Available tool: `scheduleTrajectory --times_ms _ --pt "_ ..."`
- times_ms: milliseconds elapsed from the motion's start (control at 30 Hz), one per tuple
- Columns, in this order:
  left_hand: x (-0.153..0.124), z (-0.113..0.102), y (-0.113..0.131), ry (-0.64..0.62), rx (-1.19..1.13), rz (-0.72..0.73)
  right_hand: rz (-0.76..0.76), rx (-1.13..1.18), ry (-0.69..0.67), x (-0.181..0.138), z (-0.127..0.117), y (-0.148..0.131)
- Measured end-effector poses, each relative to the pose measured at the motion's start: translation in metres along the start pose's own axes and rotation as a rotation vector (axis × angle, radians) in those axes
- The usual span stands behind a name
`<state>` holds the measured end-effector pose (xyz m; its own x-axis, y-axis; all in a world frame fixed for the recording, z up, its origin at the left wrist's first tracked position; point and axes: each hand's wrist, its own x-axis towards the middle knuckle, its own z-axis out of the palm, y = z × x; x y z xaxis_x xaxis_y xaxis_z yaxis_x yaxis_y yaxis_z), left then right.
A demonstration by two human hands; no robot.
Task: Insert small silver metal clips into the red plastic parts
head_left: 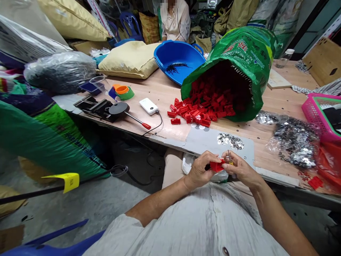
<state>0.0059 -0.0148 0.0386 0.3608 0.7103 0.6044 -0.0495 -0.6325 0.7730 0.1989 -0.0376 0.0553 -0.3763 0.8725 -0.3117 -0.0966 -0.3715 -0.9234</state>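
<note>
My left hand (201,168) pinches a red plastic part (217,165) in front of my body, just off the table's near edge. Close against that part, the fingers of my right hand (237,166) are closed on a small metal-tipped tool with yellow on it (230,158); its exact kind is hard to make out. Beyond my hands, a pile of small shiny metal pieces (230,140) lies on a grey board (197,140). More red plastic parts (198,110) spill from a green sack (255,64) lying on its side.
A blue basin (160,58) with black strips stands at the back. Leftward are a white power bank (148,106) with a cable and a black lever device (112,110). At right are a bag of metal pieces (297,140) and a pink basket (310,110). A person (176,19) sits opposite.
</note>
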Motion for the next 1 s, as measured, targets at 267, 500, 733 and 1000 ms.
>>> scheduleTrajectory --times_ms 267,500,733,1000 --pt "-0.007 -0.004 -0.006 -0.045 -0.189 -0.096 0.048 0.185 -0.042 -0.004 0.004 0.007" --pt "-0.011 -0.001 -0.012 0.040 -0.423 -0.349 0.066 0.120 -0.012 -0.001 0.003 0.014" --pt "-0.011 -0.001 -0.016 0.204 -0.606 -0.651 -0.053 -0.208 0.361 0.004 -0.034 0.014" --pt "-0.012 0.002 -0.024 0.265 -0.672 -0.755 -0.218 -1.017 0.654 0.024 -0.054 0.009"
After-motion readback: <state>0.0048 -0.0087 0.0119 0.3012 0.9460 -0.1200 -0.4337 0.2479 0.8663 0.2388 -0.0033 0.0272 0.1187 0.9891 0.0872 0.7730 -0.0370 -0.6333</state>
